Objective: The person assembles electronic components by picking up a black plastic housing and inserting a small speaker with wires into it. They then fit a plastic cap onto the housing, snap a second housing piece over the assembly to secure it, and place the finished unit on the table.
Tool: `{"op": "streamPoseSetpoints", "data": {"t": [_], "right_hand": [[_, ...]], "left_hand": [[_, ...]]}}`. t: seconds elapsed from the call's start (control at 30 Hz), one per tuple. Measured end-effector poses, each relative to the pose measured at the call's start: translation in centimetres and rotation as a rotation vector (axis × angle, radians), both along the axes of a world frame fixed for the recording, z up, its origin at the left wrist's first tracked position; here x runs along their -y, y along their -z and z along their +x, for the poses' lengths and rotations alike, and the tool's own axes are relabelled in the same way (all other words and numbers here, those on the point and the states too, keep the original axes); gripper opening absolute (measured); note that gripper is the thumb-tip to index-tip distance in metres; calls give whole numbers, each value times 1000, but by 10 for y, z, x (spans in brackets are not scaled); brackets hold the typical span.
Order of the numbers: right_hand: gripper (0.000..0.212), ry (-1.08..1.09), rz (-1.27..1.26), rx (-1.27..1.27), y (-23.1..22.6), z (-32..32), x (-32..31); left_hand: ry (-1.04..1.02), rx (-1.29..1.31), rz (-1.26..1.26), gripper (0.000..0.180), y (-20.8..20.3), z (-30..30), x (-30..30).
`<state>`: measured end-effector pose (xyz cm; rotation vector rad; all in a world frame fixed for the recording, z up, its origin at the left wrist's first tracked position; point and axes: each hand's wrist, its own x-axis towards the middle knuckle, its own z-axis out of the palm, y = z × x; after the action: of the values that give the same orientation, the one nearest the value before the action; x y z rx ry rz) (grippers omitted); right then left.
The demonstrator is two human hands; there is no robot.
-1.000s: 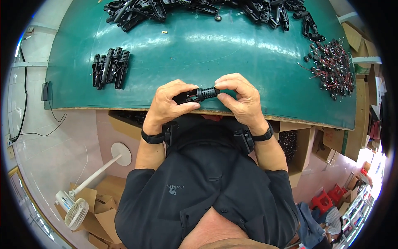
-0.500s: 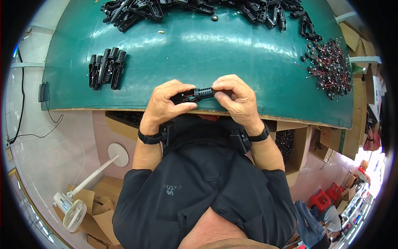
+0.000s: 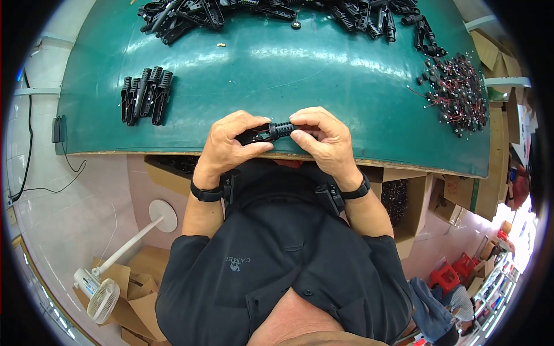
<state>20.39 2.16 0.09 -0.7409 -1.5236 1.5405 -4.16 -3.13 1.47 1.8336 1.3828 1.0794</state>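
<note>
My left hand (image 3: 228,144) and my right hand (image 3: 323,138) together hold one small black plastic part (image 3: 266,132) with a ribbed end, just above the near edge of the green table (image 3: 277,69). The left fingers pinch its smooth end, the right fingers pinch the ribbed end. Both wrists wear dark bands. On the table to the left lies a neat row of several similar black parts (image 3: 144,95).
A long heap of black parts (image 3: 271,11) runs along the table's far edge. A pile of small dark pieces with red wires (image 3: 456,89) sits at the right. Cardboard boxes (image 3: 404,196) stand under the table, and a white fan (image 3: 101,294) lies on the floor at lower left.
Both hands stay on the black part at the table edge, with only small shifts of the fingers. The view has drifted slightly.
</note>
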Motion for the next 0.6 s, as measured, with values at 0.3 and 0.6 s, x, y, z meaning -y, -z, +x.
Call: {"op": "streamPoseSetpoints", "data": {"t": [0.3,0.6], "right_hand": [[27,31,-179,-102,-1,2,3],[28,35,-145,-109,1,3,6]], "left_hand": [[-1,3,-41,48,-3,-2,3],[16,42,-84,50,-12,-1,4]]}}
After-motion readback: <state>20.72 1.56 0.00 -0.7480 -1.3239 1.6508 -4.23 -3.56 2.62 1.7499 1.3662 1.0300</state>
